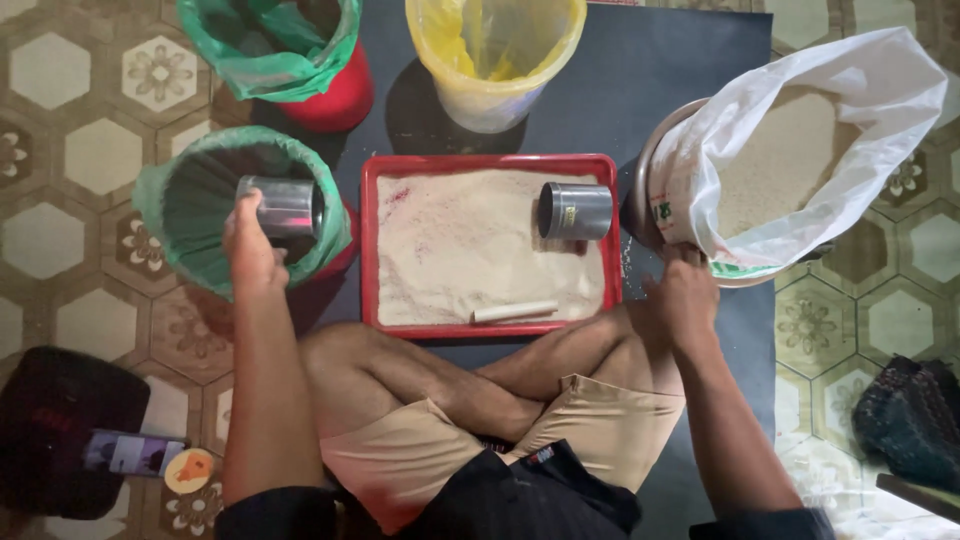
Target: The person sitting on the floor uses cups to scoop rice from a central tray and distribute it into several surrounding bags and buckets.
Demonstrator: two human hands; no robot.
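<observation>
My left hand (250, 250) holds a grey metal cup (283, 206) tipped on its side over a green-lined bucket (190, 205) at the left. My right hand (683, 295) rests by the lower edge of a white sack of grain (800, 150) that sits in a metal bowl at the right. Between them a red tray (490, 163) holds a layer of pale grain. A second grey cup (577, 211) lies on its side in the tray's right part. A short white stick (516, 312) lies near the tray's front edge.
A red bucket with a green liner (300, 60) and a yellow-lined bucket (495, 55) stand behind the tray on a dark mat. My crossed legs are in front of the tray. A dark bag with a phone (130, 452) lies at the lower left, and a dark cloth (905, 420) at the right.
</observation>
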